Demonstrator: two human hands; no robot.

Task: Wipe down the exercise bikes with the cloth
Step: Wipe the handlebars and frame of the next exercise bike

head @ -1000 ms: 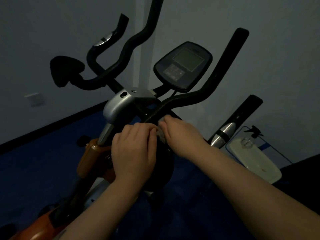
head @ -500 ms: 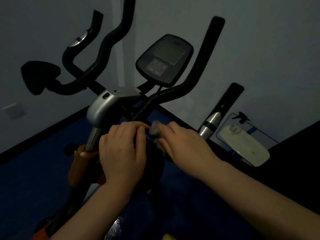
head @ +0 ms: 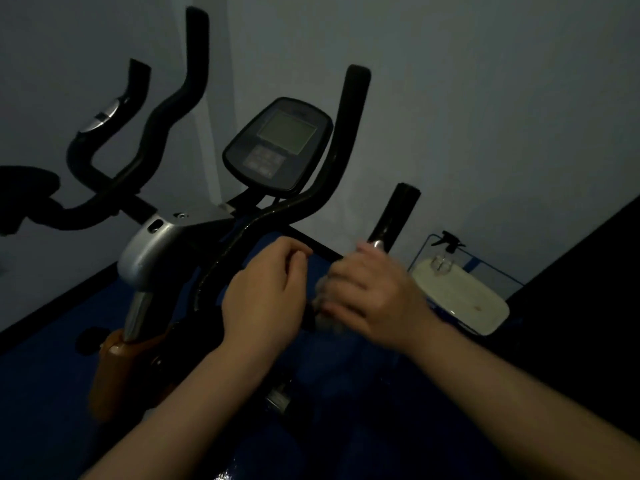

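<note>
Right hand (head: 372, 296) fingers grip the cloth (head: 323, 320) on the handlebar (head: 242, 237), left hand (head: 263, 296) curled, contents indiscernible; poor lighting risks missed patches.

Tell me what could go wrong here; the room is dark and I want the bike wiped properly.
1. In this dim light, missed patches on the black handlebar would be hard to see.
2. The right hand shows only a small bunched bit of cloth, so each pass may cover little.
3. The console sits close above; a damp cloth could smear its screen.

Head camera looks down, close over the exercise bike (head: 214, 237)
</note>
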